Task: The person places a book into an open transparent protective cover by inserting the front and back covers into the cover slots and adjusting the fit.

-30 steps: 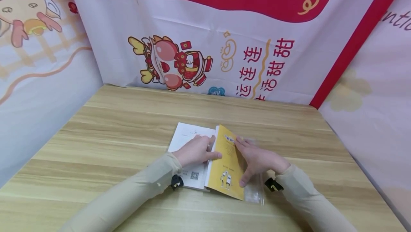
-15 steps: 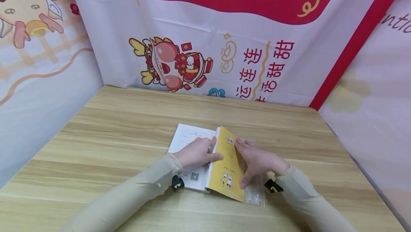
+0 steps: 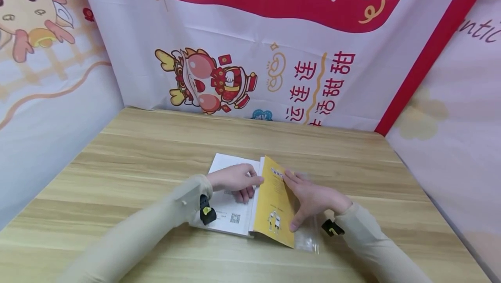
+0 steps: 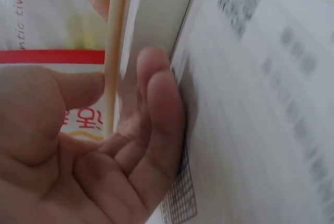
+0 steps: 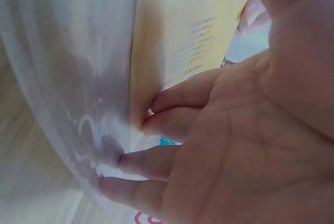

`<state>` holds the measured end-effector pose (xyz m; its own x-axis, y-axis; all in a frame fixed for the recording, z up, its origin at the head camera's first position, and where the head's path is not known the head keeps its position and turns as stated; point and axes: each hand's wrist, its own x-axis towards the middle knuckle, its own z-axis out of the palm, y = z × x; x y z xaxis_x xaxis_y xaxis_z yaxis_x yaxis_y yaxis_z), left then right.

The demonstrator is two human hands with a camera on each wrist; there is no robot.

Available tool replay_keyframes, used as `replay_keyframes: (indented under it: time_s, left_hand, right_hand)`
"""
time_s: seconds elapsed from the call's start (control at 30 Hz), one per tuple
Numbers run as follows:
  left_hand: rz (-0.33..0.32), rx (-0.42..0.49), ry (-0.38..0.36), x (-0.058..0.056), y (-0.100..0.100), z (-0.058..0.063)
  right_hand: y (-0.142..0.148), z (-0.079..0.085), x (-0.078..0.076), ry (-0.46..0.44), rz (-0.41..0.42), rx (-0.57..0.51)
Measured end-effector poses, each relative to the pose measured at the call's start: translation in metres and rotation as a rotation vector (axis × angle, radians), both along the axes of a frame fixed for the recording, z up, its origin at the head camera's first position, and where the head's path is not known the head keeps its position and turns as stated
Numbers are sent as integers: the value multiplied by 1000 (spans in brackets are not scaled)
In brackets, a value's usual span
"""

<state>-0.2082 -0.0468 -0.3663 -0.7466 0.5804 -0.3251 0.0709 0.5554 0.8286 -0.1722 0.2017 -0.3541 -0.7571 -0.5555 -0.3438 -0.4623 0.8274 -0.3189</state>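
A book lies open on the table, its white page (image 3: 225, 213) with QR codes to the left and its yellow cover (image 3: 272, 200) slanting down to the right. From under the cover's right side sticks a clear plastic sheet (image 3: 307, 240). My left hand (image 3: 235, 177) pinches the book near its spine: in the left wrist view the thumb (image 4: 86, 88) presses the yellow side while curled fingers (image 4: 164, 109) lie on the other side, by the white page. My right hand (image 3: 318, 197) rests with spread fingers on the yellow cover, some fingertips touching the plastic in the right wrist view.
The wood-grain table (image 3: 156, 152) extends around the book. Printed white-and-red cloth (image 3: 235, 26) hangs behind it, and more printed cloth stands at the left and right sides. Small black devices are strapped to both sleeves.
My left hand has shifted a little left and turned, its fingers now curled beneath the thumb at the spine. The right hand and the yellow cover have stayed nearly still.
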Motion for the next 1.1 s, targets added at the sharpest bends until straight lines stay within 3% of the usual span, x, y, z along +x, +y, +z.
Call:
replay_keyframes:
  time_s: [0.17,0.4,1.1]
  left_hand:
    - [-63,2,-80,-12,-2,-1]
    - [-86,-16,-116,-13,-1,3]
    - [-98,-69,-59,-9,-2,5]
  right_hand:
    - [2,-1,-1,-3,7,-8]
    - [5,-4,-4,-9,-2,-15]
    - [5,-3,-6,-13,0,7]
